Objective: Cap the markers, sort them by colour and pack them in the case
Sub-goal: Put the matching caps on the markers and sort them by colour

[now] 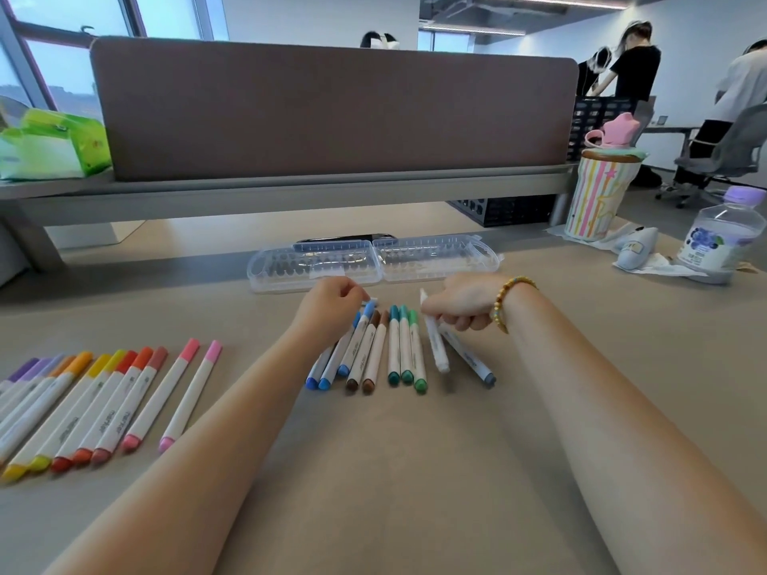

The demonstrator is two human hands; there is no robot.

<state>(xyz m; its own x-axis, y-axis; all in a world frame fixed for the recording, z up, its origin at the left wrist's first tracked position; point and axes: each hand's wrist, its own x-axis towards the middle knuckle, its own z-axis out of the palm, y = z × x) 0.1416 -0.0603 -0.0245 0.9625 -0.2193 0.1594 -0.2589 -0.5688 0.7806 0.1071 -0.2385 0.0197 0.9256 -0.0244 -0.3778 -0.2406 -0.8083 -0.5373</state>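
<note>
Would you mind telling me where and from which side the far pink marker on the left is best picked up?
Pinch the white barrel of the pink marker near its middle, coming from above. It lies flat on the desk, with a gap on both sides for fingers, its neighbour lying apart. The barrel is longer than the caps.

Open case [373, 259] lies on the bench [373, 471], behind a middle marker cluster [386, 354]. A second marker row [95, 404] lies far left. Left hand [332, 305] over the cluster's left part, right hand [460, 302] at its right. Cup [597, 197] and bottle [722, 234] stand far right.
</note>
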